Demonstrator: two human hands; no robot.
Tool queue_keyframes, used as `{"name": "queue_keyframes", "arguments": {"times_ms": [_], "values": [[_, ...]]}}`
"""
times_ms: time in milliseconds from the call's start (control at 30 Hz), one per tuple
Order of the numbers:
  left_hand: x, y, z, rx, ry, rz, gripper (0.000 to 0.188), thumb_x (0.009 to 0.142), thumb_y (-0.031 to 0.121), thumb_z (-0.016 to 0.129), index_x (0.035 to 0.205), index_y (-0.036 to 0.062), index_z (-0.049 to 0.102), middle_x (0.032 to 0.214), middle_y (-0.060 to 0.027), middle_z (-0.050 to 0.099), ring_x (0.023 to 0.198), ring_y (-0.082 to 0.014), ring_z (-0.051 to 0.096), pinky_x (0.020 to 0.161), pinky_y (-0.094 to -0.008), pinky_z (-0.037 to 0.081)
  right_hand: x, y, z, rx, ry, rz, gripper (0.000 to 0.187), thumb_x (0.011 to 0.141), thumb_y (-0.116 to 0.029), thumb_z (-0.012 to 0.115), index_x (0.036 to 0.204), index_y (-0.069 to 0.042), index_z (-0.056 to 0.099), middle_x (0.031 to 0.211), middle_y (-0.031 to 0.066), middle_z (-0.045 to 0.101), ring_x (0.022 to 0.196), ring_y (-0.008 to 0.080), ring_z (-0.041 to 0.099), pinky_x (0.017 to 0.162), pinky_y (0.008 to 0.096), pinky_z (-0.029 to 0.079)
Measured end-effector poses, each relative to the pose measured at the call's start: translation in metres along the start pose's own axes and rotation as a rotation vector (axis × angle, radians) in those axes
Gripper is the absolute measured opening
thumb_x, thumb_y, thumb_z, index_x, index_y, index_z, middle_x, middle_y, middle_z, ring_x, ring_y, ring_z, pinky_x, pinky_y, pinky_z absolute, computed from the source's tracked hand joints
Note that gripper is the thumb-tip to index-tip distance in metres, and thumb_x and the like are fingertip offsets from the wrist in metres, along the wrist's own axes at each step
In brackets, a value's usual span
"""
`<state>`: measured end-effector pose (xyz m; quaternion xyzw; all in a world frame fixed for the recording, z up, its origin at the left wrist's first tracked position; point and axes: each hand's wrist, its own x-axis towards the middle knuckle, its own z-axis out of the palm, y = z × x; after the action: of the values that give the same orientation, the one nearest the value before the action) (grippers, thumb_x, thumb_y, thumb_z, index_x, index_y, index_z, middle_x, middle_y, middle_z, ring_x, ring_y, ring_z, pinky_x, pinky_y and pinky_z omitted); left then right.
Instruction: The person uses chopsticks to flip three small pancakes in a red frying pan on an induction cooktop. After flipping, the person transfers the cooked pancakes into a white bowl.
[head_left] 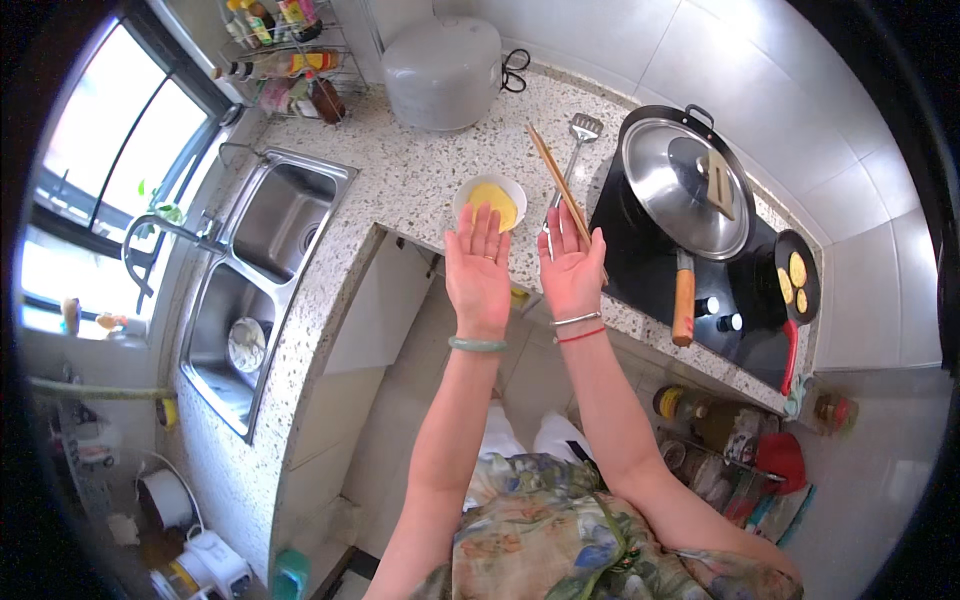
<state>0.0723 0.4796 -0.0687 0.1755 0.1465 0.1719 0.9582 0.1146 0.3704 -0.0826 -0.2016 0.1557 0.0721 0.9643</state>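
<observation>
My left hand (478, 275) is held palm up with its fingers stretched out, and nothing lies in it. Its fingertips overlap the view of a white bowl (461, 197) holding a yellow mixture, on the speckled counter. My right hand (573, 262) is likewise palm up, flat and bare. Long wooden chopsticks (549, 158) slant across the counter and pass behind the right hand's fingers. Beside them is a slotted metal spatula (586, 127), its handle running down toward that hand. I cannot tell whether the right hand touches the chopsticks.
On the black cooktop (632, 260) at right stand a lidded wok (690, 190) and a small frying pan (811, 262) with several yellow rounds. A double sink (275, 255) is at left. A grey covered appliance (440, 75) and a bottle rack (315, 75) stand at the back.
</observation>
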Motion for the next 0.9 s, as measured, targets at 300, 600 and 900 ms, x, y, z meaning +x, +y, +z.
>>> {"name": "queue_keyframes", "arguments": {"times_ms": [300, 600, 900], "values": [[0.087, 0.015, -0.075, 0.336, 0.185, 0.049, 0.062, 0.107, 0.047, 0.028, 0.155, 0.0072, 0.027, 0.16, -0.009, 0.029, 0.148, -0.0232, 0.025, 0.122, -0.0414, 0.013, 0.083, 0.05, -0.034, -0.151, 0.162, -0.128, 0.052, 0.106, -0.046, 0.03, 0.137, -0.01, 0.051, 0.142, 0.0054, 0.056, 0.139, 0.0166, 0.041, 0.117, 0.0384, 0.023], [0.15, -0.003, -0.116, 0.344, 0.158, -0.076, 0.065, 0.107, 0.047, 0.032, 0.154, 0.0019, 0.028, 0.158, -0.0082, 0.032, 0.146, -0.02, 0.03, 0.12, -0.0365, 0.022, 0.132, 0.077, -0.061, -0.125, 0.24, -0.112, 0.054, 0.106, -0.046, 0.03, 0.135, -0.007, 0.053, 0.142, 0.0041, 0.056, 0.138, 0.0175, 0.043, 0.119, 0.0391, 0.025], [0.158, -0.013, -0.119, 0.292, 0.138, -0.137, 0.056, 0.108, 0.039, 0.034, 0.151, 0.0024, 0.033, 0.152, -0.0077, 0.042, 0.14, -0.0204, 0.039, 0.116, -0.0365, 0.031, 0.141, 0.089, -0.048, -0.075, 0.246, -0.075, 0.054, 0.107, -0.046, 0.029, 0.134, -0.005, 0.051, 0.141, 0.0091, 0.057, 0.133, 0.0245, 0.047, 0.117, 0.0411, 0.031]]}}
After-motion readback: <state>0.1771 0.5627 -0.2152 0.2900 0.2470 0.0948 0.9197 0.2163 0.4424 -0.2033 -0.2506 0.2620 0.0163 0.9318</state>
